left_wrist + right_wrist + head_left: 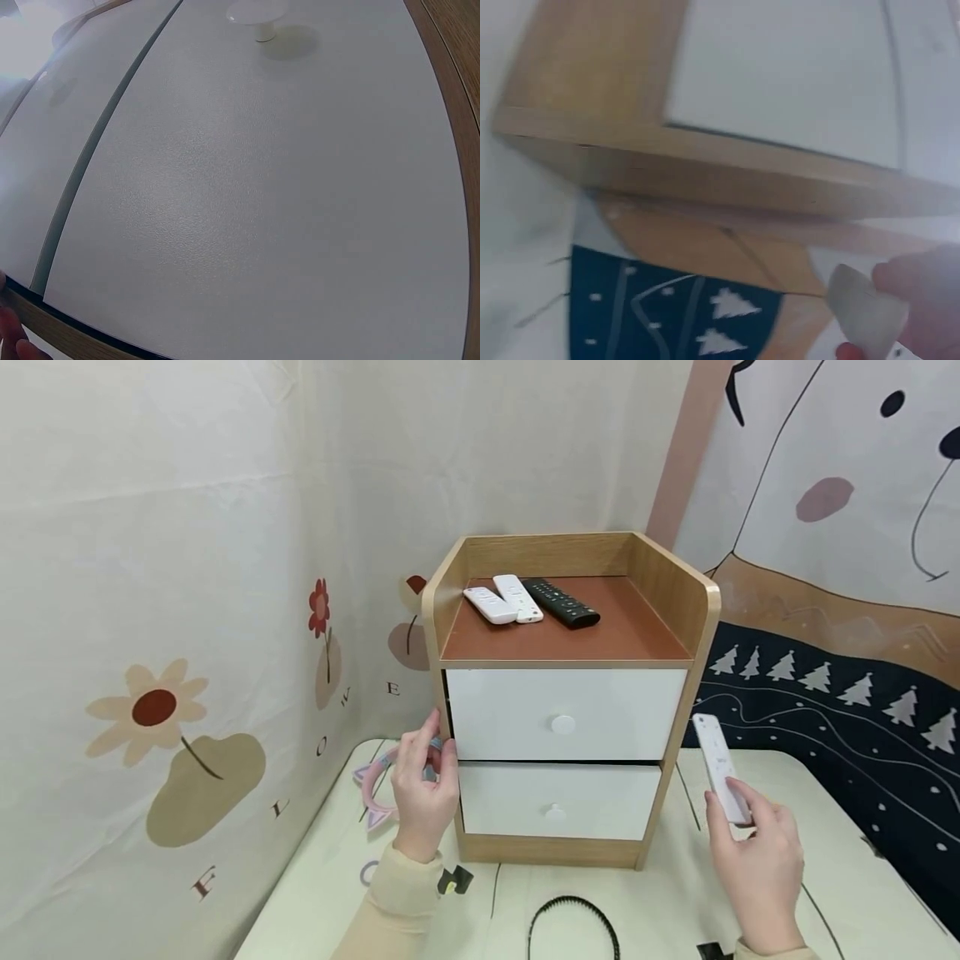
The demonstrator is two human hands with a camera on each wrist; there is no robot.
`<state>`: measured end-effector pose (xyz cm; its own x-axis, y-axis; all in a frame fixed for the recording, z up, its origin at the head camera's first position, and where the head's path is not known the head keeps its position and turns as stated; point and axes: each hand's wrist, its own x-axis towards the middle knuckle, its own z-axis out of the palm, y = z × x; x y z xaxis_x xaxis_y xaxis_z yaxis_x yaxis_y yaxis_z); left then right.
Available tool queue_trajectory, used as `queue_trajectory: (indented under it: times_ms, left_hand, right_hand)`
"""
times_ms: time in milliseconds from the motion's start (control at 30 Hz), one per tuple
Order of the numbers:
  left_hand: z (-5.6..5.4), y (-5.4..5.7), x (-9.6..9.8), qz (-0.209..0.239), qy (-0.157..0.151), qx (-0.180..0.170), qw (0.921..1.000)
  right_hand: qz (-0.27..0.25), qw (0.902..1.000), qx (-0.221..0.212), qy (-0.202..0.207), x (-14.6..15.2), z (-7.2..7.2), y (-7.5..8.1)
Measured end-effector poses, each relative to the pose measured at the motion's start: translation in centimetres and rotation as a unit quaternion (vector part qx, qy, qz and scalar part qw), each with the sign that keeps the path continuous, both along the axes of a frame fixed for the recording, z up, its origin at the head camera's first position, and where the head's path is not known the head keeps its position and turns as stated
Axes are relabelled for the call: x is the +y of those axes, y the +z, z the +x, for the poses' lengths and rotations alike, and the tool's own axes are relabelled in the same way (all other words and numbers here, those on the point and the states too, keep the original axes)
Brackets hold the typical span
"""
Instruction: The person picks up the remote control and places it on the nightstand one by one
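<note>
A small wooden cabinet [551, 850] with two white drawers stands on the table. My left hand [425, 789] touches its left side edge, fingers pointing up beside the upper drawer [510, 714]. Out to the right of the cabinet, my right hand [757, 860] holds a white remote control [720, 764] by its lower end, between thumb and fingers. The right wrist view shows the end of that white remote [866, 311] in the fingers. On the cabinet's brown top lie two white remotes, one [491, 606] overlapping the other [519, 599], beside a black remote [561, 602].
A pink headband with cat ears [370, 789] lies left of the cabinet, partly behind my left hand. A black headband [572, 902] lies in front, with a lilac ring [367, 872] to the left. Printed curtains [225, 527] rise behind and to the left.
</note>
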<state>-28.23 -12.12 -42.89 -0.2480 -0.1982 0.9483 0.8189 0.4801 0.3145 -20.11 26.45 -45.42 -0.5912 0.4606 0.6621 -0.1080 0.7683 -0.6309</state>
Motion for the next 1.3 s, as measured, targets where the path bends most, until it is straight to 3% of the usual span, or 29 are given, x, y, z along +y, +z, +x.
queue_trajectory:
  times_ms: [100,233,367,567,633,867,1133,1300]
  left_hand:
    - [-0.1,-0.1,0.0,0.001,0.000,0.000,1.0000]
    - [-0.1,-0.1,-0.1,0.001,0.001,0.000,1.0000]
    - [0.0,0.0,0.0,-0.001,-0.002,-0.002,1.0000]
    - [0.1,0.2,0.0,-0.001,-0.002,-0.003,1.0000]
    - [0.1,0.2,0.0,0.001,-0.002,-0.003,1.0000]
    - [0.1,0.0,0.0,0.004,-0.004,-0.005,1.0000]
    - [0.1,0.0,0.1,0.002,-0.002,-0.005,1.0000]
    - [0.2,0.0,0.1,0.001,0.001,-0.003,1.0000]
  right_hand:
    - [-0.004,0.9966,0.083,0.001,-0.3,0.2,1.4]
    - [-0.027,0.9843,0.174,0.010,-1.1,0.6,3.3]
    - [-0.053,0.9652,0.254,0.034,-2.4,1.5,4.9]
    - [-0.065,0.9270,0.360,0.082,-4.5,2.0,7.1]
    - [-0.052,0.9226,0.369,0.099,-5.0,1.9,7.9]
    - [-0.006,0.9246,0.360,0.124,-5.9,1.8,10.1]
    - [0.043,0.9385,0.311,0.143,-5.8,0.9,12.3]
    - [0.052,0.9411,0.298,0.150,-5.8,0.3,13.1]
